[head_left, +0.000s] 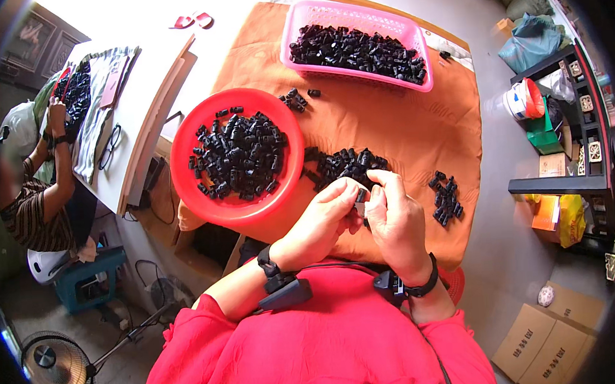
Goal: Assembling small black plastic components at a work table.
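Note:
My left hand (323, 216) and my right hand (393, 215) meet at the near edge of an orange-covered table (402, 123), fingers pinched together on a small black plastic part (361, 197). Just beyond my fingers lies a loose pile of the same black parts (344, 165). A round red bowl (202, 191) filled with black parts sits to the left of my hands. A smaller cluster of parts (446, 197) lies to the right. A pink rectangular basket (353, 13) holding many more stands at the far side.
Another person (33, 195) in a striped shirt sits at a white table (140, 96) on the left, handling dark parts. A fan (50, 362) stands on the floor lower left. Shelving (571, 133) with boxes is on the right, cardboard boxes (549, 339) lower right.

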Available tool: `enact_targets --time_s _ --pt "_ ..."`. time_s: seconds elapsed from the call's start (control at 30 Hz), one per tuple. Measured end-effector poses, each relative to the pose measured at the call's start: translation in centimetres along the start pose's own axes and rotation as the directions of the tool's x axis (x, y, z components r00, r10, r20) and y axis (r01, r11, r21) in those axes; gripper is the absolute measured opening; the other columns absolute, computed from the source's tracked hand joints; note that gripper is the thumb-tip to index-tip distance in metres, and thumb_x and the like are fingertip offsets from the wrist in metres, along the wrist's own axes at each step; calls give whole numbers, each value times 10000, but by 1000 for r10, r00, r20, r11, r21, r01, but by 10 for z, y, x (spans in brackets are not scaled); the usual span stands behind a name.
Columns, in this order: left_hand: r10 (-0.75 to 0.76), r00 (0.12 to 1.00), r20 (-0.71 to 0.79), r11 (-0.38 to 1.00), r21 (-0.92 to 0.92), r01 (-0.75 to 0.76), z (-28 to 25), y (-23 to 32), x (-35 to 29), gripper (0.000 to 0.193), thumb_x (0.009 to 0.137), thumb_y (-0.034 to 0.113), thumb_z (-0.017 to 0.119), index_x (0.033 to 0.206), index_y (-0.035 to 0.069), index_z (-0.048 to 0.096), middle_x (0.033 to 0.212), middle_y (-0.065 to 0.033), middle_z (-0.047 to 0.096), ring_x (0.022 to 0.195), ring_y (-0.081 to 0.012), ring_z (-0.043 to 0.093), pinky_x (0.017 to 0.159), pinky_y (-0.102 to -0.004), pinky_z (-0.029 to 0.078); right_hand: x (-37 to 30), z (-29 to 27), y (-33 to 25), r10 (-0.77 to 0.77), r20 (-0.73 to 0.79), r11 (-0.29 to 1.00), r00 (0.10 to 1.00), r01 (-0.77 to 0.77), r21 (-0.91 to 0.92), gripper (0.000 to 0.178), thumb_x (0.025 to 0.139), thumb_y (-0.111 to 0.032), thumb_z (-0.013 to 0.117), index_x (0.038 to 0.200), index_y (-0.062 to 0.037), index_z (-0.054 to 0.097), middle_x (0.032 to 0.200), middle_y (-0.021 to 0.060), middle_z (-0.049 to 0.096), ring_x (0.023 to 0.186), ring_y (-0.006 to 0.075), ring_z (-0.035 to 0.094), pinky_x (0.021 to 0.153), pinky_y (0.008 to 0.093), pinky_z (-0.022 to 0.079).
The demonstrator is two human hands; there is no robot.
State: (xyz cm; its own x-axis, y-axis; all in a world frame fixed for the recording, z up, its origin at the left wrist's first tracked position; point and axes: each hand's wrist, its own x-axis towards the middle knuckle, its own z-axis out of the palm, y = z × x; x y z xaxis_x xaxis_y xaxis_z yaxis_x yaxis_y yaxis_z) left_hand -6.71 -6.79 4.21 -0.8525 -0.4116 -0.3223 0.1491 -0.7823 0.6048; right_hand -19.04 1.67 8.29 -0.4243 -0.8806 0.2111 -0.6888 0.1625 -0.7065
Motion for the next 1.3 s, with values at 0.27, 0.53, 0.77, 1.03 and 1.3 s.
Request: enact_targets --time_s 0.27,0.53,0.77,1.03,1.3 --pt "43 999 20 995 84 -45 -8 -5 1 243 1046 328 470 1037 104 564 855 16 558 726 -85 520 666 -239 442 -1 3 2 51 14 999 999 -51 -13 235 945 -99 543 1177 -57 549 779 201 660 723 383 666 627 471 511" --pt "51 999 12 998 47 -52 -8 -7 0 217 1045 308 481 1038 106 561 867 16 558 752 -79 514 675 -240 437 -1 5 3 62 25 998 998 -62 4 232 951 -96 537 1180 -56 548 788 203 665 734 386 672 629 477 513" --pt "80 997 6 996 47 -81 -8 -7 -1 188 1037 289 504 1040 110 560 873 23 560 766 -73 518 693 -239 442 -2 8 4 67 27 997 997 -69 45 223 955 -97 536 1174 -56 551 796 205 668 734 385 677 629 472 521" --pt "-14 998 62 996 -87 19 -12 -9 1 179 1040 290 496 1040 120 554 894 28 581 776 -72 546 697 -242 458 -3 8 5 91 33 992 995 -93 82 207 953 -97 541 1155 -55 565 786 211 661 729 388 676 616 469 519" --pt "-41 998 47 997 -70 45 -14 -10 1 179 1042 296 487 1037 134 561 904 40 586 800 -62 552 701 -233 465 -4 6 4 85 65 995 994 -88 36 216 950 -98 541 1160 -49 563 772 208 658 720 383 674 615 468 520"
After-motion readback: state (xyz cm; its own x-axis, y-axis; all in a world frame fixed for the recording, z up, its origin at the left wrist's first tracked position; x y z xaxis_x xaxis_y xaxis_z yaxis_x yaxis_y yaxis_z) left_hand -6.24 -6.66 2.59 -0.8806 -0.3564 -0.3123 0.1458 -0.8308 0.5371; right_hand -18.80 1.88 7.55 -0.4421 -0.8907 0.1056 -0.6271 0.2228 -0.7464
